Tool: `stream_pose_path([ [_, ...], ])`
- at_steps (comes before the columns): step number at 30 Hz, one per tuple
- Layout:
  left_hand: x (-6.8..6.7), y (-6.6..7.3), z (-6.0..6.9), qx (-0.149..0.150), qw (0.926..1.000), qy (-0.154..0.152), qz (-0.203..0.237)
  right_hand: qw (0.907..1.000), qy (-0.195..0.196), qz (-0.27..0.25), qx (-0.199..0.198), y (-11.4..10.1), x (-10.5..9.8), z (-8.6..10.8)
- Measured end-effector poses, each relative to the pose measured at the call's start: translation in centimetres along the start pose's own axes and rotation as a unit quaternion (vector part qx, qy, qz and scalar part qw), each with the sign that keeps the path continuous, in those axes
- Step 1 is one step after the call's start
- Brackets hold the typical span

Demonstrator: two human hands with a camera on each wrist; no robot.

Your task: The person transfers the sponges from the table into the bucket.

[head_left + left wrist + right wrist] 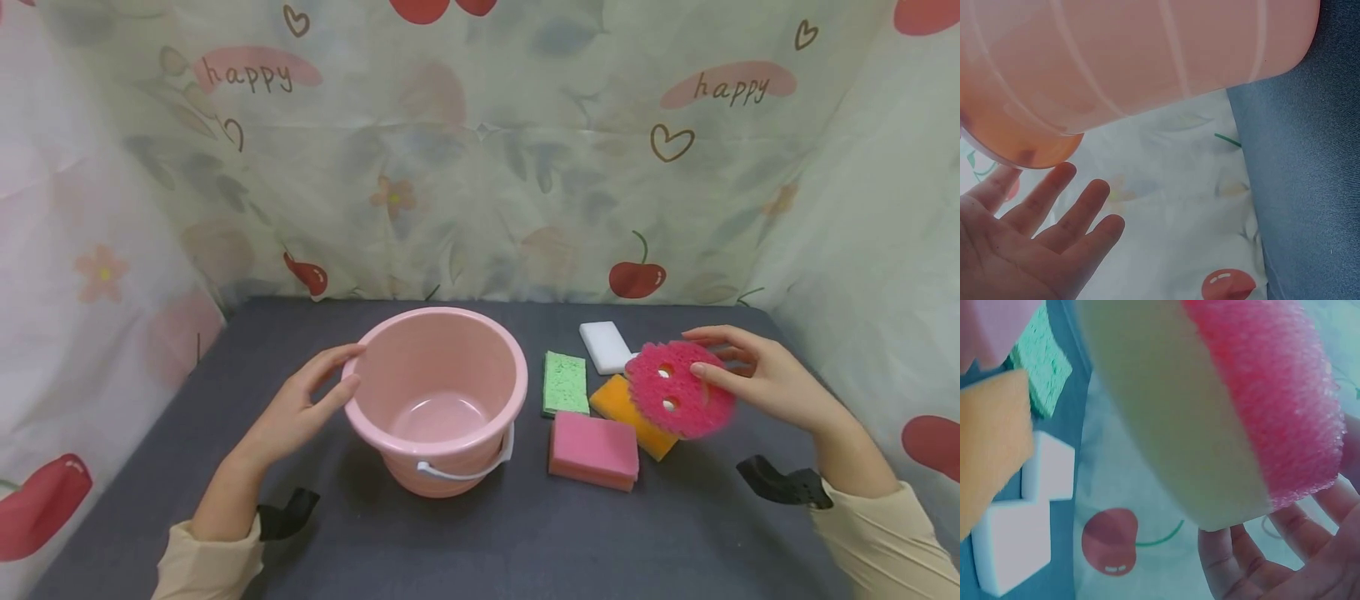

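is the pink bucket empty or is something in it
Empty: the head view looks into the pink bucket and shows only its bare inner wall and bottom.

Glossy plastic beside matt, porous foam.
The bucket (435,358) looks like smooth, shiny plastic, its handle (459,477) plastic too; the round scrubber (686,408) pairs a coarse, grainy foam layer with a smoother pale one; the green sponge (566,383) is pitted, the white block (606,347) smooth and matt, the tabletop (480,533) dull, finely textured cloth, the backdrop (480,208) thin, creased sheeting.
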State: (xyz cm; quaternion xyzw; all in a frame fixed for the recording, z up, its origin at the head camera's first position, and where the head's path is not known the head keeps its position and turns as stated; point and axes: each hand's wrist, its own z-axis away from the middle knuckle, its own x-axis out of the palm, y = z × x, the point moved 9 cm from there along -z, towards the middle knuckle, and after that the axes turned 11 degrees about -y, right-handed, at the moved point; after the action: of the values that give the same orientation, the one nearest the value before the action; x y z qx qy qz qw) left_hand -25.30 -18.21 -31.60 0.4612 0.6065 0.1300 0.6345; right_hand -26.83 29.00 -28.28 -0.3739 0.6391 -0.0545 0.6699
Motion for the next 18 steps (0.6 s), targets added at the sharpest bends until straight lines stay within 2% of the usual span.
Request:
stream_pose_path([
  [8, 0.0, -0.1, 0.0, 0.003, 1.0000, 0.002, 0.006, 0.9997, 0.024, -0.008, 0.002, -1.6, 0.1, -1.1],
  [18, 0.0, -0.2, 0.0, 0.004, 0.9999, 0.004, 0.009, 0.9985, 0.045, -0.026, 0.019, -2.6, 0.3, -2.2],
])
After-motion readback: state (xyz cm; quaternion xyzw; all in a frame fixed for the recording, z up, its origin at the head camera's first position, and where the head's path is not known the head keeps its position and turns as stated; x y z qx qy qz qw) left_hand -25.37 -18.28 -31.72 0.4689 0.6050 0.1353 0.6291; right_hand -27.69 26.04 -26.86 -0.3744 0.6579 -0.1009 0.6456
